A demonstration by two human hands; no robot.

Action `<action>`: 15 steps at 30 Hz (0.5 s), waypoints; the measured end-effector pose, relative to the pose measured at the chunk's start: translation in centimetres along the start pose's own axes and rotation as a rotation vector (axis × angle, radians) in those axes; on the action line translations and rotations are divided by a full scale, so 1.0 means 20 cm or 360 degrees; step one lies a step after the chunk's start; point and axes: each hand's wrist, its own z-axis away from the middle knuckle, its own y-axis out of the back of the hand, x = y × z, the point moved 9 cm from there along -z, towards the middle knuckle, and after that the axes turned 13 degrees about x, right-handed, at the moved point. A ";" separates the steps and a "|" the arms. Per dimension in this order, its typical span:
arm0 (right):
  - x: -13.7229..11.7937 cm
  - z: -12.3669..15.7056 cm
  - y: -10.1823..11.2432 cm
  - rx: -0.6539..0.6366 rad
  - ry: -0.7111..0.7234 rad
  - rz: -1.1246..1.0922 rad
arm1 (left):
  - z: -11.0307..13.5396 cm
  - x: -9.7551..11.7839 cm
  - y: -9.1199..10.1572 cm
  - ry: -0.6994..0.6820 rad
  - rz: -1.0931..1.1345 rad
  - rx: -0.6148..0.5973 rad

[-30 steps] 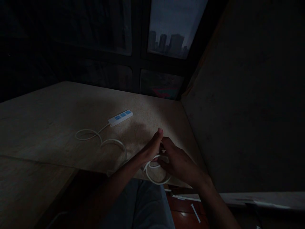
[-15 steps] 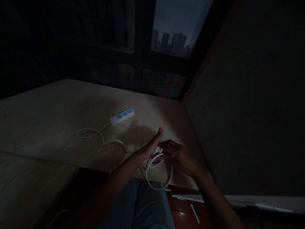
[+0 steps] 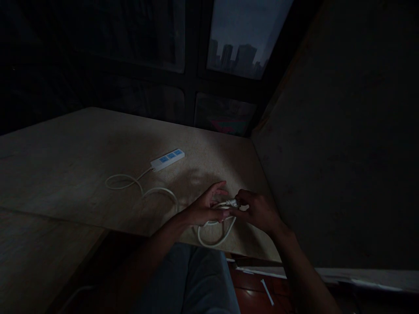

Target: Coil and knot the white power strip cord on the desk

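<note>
A white power strip [image 3: 167, 159] with blue sockets lies on the tan board [image 3: 81, 144]. Its white cord [image 3: 144, 189] snakes across the board toward me and ends in a loop [image 3: 212, 233] at the near edge. My left hand [image 3: 206, 207] curls its fingers over the coiled cord. My right hand [image 3: 257, 209] pinches the white plug end [image 3: 231, 203] of the cord, close against my left hand's fingertips.
The room is dim. A dark upright panel [image 3: 337, 152] stands along the board's right side. Windows [image 3: 244, 37] with distant towers are behind. Below the board's edge I see my trouser leg [image 3: 193, 283] and a reddish floor [image 3: 255, 294] with white scraps.
My left hand went from flat and on edge to curled over the cord. My right hand moved up and right, pulling the plug end out of the loop.
</note>
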 end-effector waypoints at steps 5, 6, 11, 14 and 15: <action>-0.01 0.01 -0.01 -0.0075 0.0011 0.0118 | -0.01 0.02 -0.01 -0.0099 -0.0061 0.0050; -0.02 0.01 -0.01 -0.0071 0.0016 0.0080 | -0.02 0.02 -0.01 -0.0110 -0.0101 0.0083; -0.14 0.00 -0.03 -0.0095 0.0209 -0.0243 | -0.04 0.06 0.01 -0.0289 -0.0365 0.0267; -0.16 -0.05 -0.05 -0.0154 0.0183 -0.0271 | -0.03 0.11 0.00 -0.0429 -0.0496 0.0288; -0.17 -0.06 -0.05 -0.0179 0.0176 -0.0264 | -0.03 0.12 0.00 -0.0464 -0.0526 0.0309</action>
